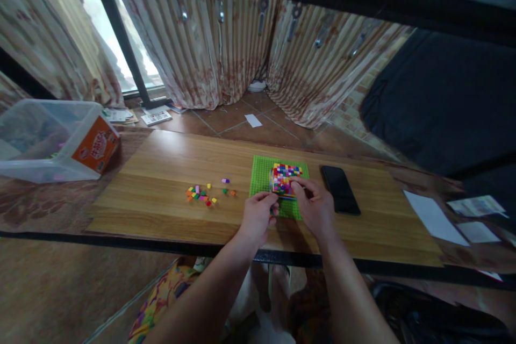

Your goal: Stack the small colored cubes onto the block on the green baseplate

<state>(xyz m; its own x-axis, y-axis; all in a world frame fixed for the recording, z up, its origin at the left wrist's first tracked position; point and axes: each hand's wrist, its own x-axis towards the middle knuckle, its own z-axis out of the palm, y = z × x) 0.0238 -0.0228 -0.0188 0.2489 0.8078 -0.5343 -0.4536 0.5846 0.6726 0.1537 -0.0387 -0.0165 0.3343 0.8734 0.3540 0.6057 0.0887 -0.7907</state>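
At the far left end of the worktop [161, 193], a clear plastic bin [44, 140] with an orange label [97, 146] on its end — white lettering there, too blurred to read. Further right, toward the middle of the wooden top, a loose scatter of small coloured bricks [203, 193], well apart from the bin and just left of the green baseplate [262, 174]. On that baseplate, near its right edge, a multicoloured block build [284, 178] standing several layers high. Left hand [258, 217] at the front edge of the baseplate, fingers curled narrow and pinched together, probably on a single small brick, though too small to make out for certain. Right hand [316, 205] against the front right corner of the build, thumb and fingers closed round its side, steadying it. Judged from this: mid-assembly, another piece being brought to the stack — next move calls for lining up the studs and pressing down squarely while the other hand braces. Right of the baseplate, a dark phone [341, 189] lying flat, screen blank, no writing visible. At the far right end, white paper sheets [435, 217], nothing legible on them.
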